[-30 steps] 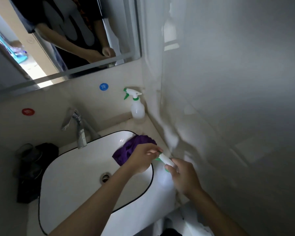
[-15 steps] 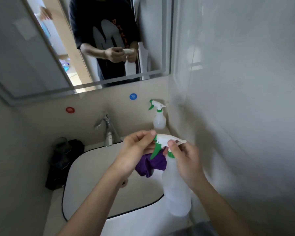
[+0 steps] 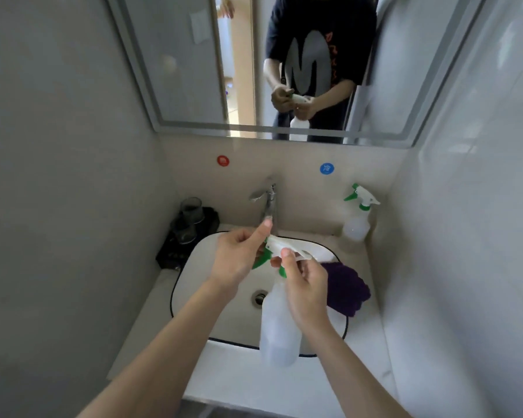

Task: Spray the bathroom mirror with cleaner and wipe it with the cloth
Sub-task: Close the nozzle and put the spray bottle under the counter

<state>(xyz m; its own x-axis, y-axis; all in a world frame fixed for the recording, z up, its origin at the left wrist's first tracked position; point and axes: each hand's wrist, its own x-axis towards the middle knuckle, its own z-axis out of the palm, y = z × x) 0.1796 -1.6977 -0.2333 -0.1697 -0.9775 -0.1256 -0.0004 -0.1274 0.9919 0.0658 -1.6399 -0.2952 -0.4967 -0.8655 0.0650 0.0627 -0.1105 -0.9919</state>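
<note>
I hold a translucent white spray bottle (image 3: pixel 277 330) with a green and white trigger head over the sink. My right hand (image 3: pixel 305 289) grips its neck just below the head. My left hand (image 3: pixel 239 254) pinches the front of the nozzle with thumb and fingers. A purple cloth (image 3: pixel 346 289) lies bunched on the sink's right rim, behind my right hand. The mirror (image 3: pixel 175 70) hangs on the wall above and reflects a person holding the bottle.
A white sink (image 3: pixel 200 267) with a black-edged rim and a chrome tap (image 3: pixel 267 203) sits below. A second spray bottle (image 3: pixel 357 215) stands in the back right corner. Dark cups on a black tray (image 3: pixel 187 227) stand at the left. Walls close in on both sides.
The bottle has been lifted from the counter and held up over the sink. The view has tilted up and swung, so the mirror now faces me squarely.
</note>
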